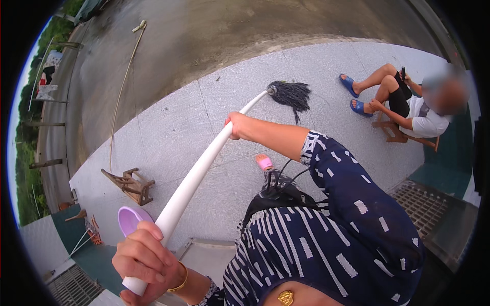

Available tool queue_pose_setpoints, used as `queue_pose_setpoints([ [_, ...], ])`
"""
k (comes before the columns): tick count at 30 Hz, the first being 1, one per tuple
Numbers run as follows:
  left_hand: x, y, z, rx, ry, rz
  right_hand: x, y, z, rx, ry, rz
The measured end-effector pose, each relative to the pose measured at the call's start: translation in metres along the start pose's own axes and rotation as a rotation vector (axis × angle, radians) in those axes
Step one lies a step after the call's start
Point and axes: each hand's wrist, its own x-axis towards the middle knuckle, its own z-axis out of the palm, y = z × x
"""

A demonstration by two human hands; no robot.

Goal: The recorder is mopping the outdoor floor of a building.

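A string mop lies across the view, its long white handle running from the lower left to a dark grey mop head spread on the pale tiled floor. My left hand, with a gold bangle at the wrist, is wrapped around the handle's near end. Farther down the same handle, my right hand grips it at mid-length with the arm stretched forward. Partly hidden behind my left hand is a lavender plastic basin. My foot in a pink slipper stands on the tiles.
At the right a person in blue slippers sits on a wooden chair, holding a dark handheld device. A small wooden chair and a long thin pole lie left. Beyond the tiles spreads a wet concrete yard.
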Motion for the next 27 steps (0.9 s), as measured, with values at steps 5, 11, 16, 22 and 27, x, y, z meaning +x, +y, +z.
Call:
queue_pose_setpoints([
  [5, 0.023, -0.001, 0.02, 0.191, -0.133, 0.079, 0.002, 0.007, 0.058, -0.146, -0.271, 0.087],
  [11, 0.02, 0.002, 0.016, 0.359, -0.455, 0.067, -0.008, 0.029, 0.118, 0.004, -0.823, 0.318],
  [16, -0.036, 0.035, 0.01, 0.379, -0.12, 0.334, -0.048, 0.086, 0.121, -0.019, -0.959, 0.406],
  [22, -0.121, 0.103, 0.077, 0.368, 0.19, 0.541, -0.115, 0.143, 0.053, -0.211, -0.797, 0.488],
  [27, -0.213, 0.131, 0.185, 0.425, 0.555, 0.913, -0.118, 0.227, -0.044, -0.451, -0.666, 0.798],
])
